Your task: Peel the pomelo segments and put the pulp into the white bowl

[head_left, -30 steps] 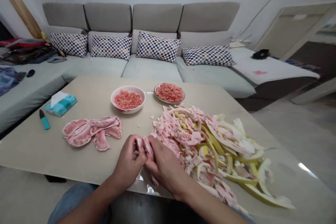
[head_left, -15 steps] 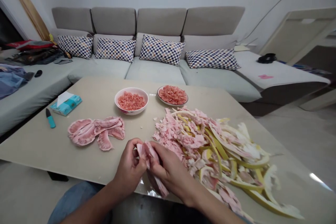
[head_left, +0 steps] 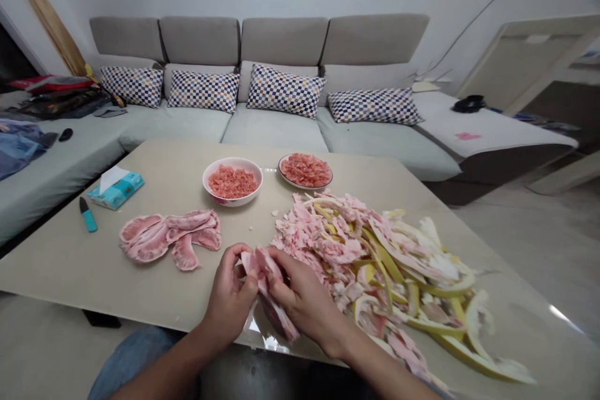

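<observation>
Between my two hands, over the table's near edge, is a pink pomelo segment with pale skin. My left hand pinches its upper end between thumb and fingers. My right hand grips its other side, thumb pressed on the flesh. To the left lie several unpeeled pomelo segments joined in a cluster. A white bowl with loose pink pulp stands farther back, beside a dark-rimmed plate heaped with pulp. Right of my hands spreads a pile of pink membrane scraps and yellow-green rind.
A blue tissue pack and a small knife with a teal handle lie at the left of the glossy table. Behind the table runs a grey sofa with checkered cushions.
My thumbs have parted a little at the segment's top, where the skin looks opened wider. The segment's lower end has shifted slightly up and left. The view has moved a little.
</observation>
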A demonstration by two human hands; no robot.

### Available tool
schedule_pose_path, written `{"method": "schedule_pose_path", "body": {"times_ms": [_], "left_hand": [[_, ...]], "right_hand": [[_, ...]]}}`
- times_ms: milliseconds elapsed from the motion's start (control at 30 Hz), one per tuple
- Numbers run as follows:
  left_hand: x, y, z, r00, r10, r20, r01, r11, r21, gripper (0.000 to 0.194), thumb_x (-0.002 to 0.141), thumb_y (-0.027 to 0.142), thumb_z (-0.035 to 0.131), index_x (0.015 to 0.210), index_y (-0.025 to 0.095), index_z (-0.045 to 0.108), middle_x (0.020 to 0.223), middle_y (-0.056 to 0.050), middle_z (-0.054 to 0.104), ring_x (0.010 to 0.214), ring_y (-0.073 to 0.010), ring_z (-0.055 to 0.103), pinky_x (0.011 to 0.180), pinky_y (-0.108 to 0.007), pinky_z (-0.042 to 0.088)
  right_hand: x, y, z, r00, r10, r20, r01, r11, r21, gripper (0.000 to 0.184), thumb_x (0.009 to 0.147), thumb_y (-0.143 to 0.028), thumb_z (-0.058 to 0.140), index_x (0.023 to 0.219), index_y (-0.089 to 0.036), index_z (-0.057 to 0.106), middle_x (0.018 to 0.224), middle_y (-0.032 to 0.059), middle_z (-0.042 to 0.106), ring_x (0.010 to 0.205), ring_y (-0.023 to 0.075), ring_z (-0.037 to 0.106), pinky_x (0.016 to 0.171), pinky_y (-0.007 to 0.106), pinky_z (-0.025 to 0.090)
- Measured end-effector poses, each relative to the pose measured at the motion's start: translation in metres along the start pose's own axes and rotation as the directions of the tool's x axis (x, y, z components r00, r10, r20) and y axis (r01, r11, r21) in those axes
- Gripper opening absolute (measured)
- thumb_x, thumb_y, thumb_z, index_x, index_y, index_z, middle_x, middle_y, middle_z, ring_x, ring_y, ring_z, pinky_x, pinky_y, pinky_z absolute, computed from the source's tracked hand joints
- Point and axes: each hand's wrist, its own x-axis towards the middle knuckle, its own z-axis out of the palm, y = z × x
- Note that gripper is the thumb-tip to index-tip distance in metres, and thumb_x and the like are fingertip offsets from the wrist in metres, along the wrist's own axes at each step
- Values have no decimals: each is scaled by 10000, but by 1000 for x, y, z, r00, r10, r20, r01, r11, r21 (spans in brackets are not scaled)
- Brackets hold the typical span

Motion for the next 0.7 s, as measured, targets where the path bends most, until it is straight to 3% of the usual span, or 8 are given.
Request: {"method": "schedule_pose_path", "body": {"times_ms": [133, 233, 333, 433, 533, 700], "left_hand": [[5, -1, 0, 1000, 1, 21, -1, 1000, -17, 234, 813, 157, 517, 1035, 223, 478, 905, 12, 577, 834, -122, 608, 747, -240, 502], [7, -5, -3, 996, -30, 79, 30, 1000, -6, 264, 798, 157, 534, 1048, 222, 478, 945, -11, 585, 895, -149, 611, 743, -256, 517], [7, -8, -7, 995, -7, 101, -8, 989, 149, 255, 779, 137, 536, 1020, 219, 520, 979, -33, 576, 924, -174, 598, 734, -278, 534], [4, -9, -12, 988, 87, 131, -125, 939, 321, 257, 761, 105, 532, 987, 224, 561, 988, -35, 554, 922, -172, 574, 768, -289, 535], [3, -11, -13, 969, 159, 191, -224, 890, 397, 260, 762, 101, 539, 987, 229, 566, 961, -33, 554, 910, -174, 566, 785, -291, 523], [4, -18, -9, 965, 174, 198, -252, 830, 498, 223, 798, 159, 553, 1010, 228, 571, 937, -39, 567, 888, -192, 564, 780, -308, 505]], "right_hand": [[-2, -3, -1, 998, -6, -60, -4, 986, -165, 245, 817, -167, 519, 1055, -201, 568, 890, 19, 633, 774, 162, 552, 704, 255, 391], [-5, -5, -4, 999, 13, -43, -23, 972, -236, 309, 817, -197, 543, 1126, -206, 554, 965, 47, 640, 829, 188, 571, 736, 285, 404], [-8, -3, -6, 998, 41, 38, -36, 992, -119, 331, 829, -192, 532, 1158, -224, 541, 997, 35, 636, 852, 178, 581, 760, 282, 427], [-9, 3, -3, 993, 78, 93, -84, 995, 57, 397, 824, -199, 556, 1216, -231, 504, 1076, 31, 626, 930, 170, 589, 807, 269, 441], [-6, 8, 4, 995, 88, 53, -90, 995, 50, 280, 835, -210, 545, 1114, -205, 552, 988, 27, 642, 863, 165, 588, 759, 259, 439], [0, 15, 21, 990, 121, -68, -119, 992, 27, 103, 870, -192, 461, 900, -177, 559, 802, 10, 613, 724, 150, 539, 673, 255, 404]]}}
